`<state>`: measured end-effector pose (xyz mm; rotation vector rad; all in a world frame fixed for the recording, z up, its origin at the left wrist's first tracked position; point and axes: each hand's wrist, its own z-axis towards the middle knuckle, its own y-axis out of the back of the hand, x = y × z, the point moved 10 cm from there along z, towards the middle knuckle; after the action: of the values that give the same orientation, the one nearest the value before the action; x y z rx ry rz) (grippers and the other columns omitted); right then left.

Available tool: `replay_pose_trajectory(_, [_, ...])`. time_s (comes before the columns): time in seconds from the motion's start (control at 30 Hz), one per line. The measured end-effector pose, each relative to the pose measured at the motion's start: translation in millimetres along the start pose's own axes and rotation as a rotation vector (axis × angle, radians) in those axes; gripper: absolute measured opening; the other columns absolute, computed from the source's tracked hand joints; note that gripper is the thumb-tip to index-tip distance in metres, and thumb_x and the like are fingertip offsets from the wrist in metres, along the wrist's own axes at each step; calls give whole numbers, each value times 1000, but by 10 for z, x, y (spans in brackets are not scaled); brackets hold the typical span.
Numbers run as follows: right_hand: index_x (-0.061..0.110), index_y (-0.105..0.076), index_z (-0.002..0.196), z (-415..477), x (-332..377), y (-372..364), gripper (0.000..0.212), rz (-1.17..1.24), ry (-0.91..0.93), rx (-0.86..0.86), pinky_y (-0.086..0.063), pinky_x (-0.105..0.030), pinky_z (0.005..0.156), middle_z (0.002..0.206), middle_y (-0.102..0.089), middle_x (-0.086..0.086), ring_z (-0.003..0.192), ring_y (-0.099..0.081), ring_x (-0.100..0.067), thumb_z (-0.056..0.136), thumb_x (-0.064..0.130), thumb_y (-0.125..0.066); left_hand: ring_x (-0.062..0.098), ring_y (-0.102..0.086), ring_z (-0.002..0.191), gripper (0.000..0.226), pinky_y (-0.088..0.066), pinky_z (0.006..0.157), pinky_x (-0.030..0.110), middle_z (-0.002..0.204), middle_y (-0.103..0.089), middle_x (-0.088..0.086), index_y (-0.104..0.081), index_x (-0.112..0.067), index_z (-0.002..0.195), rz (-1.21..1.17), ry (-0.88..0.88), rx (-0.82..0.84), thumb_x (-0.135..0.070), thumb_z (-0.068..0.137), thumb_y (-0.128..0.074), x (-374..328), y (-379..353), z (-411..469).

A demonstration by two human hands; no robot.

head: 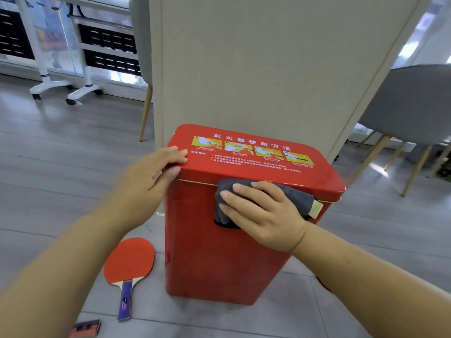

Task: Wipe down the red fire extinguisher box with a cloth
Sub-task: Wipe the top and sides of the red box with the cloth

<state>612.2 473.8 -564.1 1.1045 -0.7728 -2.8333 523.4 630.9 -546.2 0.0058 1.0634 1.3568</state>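
A red fire extinguisher box [219, 254] stands on the floor against a beige pillar, its lid printed with yellow pictures and white text. My left hand [151, 174] grips the lid's front left corner, fingers on top and thumb at the edge. My right hand [263, 215] presses a dark grey cloth [297, 198] flat against the upper front face, just under the lid's rim. The cloth covers part of a dark handle slot. A pale tag sticks out at the cloth's right end.
A red table tennis paddle [129, 262] lies on the grey floor left of the box. A small red and black object [85, 328] sits at the bottom left. Grey chairs [415, 103] stand to the right, wheeled table legs [83, 91] at the back left.
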Motion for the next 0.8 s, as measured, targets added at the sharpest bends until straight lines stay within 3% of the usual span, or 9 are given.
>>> replay_pose_trajectory(0.1, [23,-62,107,-334,-234,215,18,-78,-76,-14,-42,-38,88,124,-56,3,109,-53,-21,90,18,-63,-34,-17,120,22,-15,99,-5,112,-38,-58,-51,-39,110,7,-6,-32,-32,89,-49,-35,-42,-56])
replay_pose_trajectory(0.2, [31,-60,105,-678,-477,408,20,-160,-201,-14,-39,-41,84,123,-50,4,108,-48,-22,88,22,-66,-36,-23,113,21,-23,109,18,115,-41,-54,-47,-48,105,0,-3,-73,-37,89,-53,-45,-89,-100])
replay_pose_trajectory(0.23, [32,-60,106,-786,-542,454,22,-183,-250,-12,-39,-42,82,122,-49,3,109,-46,-23,87,22,-67,-32,-31,111,24,-31,104,18,117,-45,-47,-46,-53,103,-36,14,-98,-35,88,-54,-46,-95,-109])
replay_pose_trajectory(0.3, [35,-59,107,-967,-645,521,26,-198,-374,-24,-39,-44,81,121,-46,1,108,-44,-25,87,22,-69,-21,-45,107,38,-37,91,3,119,-49,-41,-46,-59,99,-123,58,-141,-24,88,-56,-54,-102,-134])
replay_pose_trajectory(0.4, [33,-60,107,-1125,-712,529,18,-146,-551,-71,-44,-48,80,121,-42,-2,112,-38,-22,92,23,-64,0,-53,109,41,-36,85,-4,115,-50,-42,-48,-50,100,-147,126,-160,-12,89,-58,-49,-124,-165])
replay_pose_trajectory(0.47, [30,-66,105,-1200,-732,492,13,-126,-662,-94,-45,-45,84,122,-41,-1,116,-33,-19,96,27,-57,6,-55,108,39,-36,84,-5,110,-50,-48,-50,-48,100,-163,158,-174,-11,88,-59,-58,-120,-175])
replay_pose_trajectory(0.53, [30,-67,107,-1274,-738,485,15,-127,-753,-128,-43,-41,88,125,-42,-3,113,-38,-24,95,24,-59,4,-59,101,39,-38,82,-3,106,-51,-50,-51,-45,98,-189,163,-204,-8,87,-60,-97,-104,-185])
replay_pose_trajectory(0.63, [29,-60,113,-1396,-725,515,23,-125,-886,-207,-41,-42,92,127,-44,-9,111,-44,-31,93,18,-62,-13,-58,89,41,-40,80,-2,105,-54,-48,-53,-44,97,-200,137,-222,-5,85,-62,-185,-118,-234])
replay_pose_trajectory(0.8, [16,-55,121,-1512,-604,385,24,-24,-1060,-331,-32,-38,104,133,-35,-17,123,-38,-30,99,22,-48,-18,-56,93,40,-39,81,-2,109,-54,-45,-54,-45,100,-175,124,-226,-9,85,-63,-229,-138,-308])
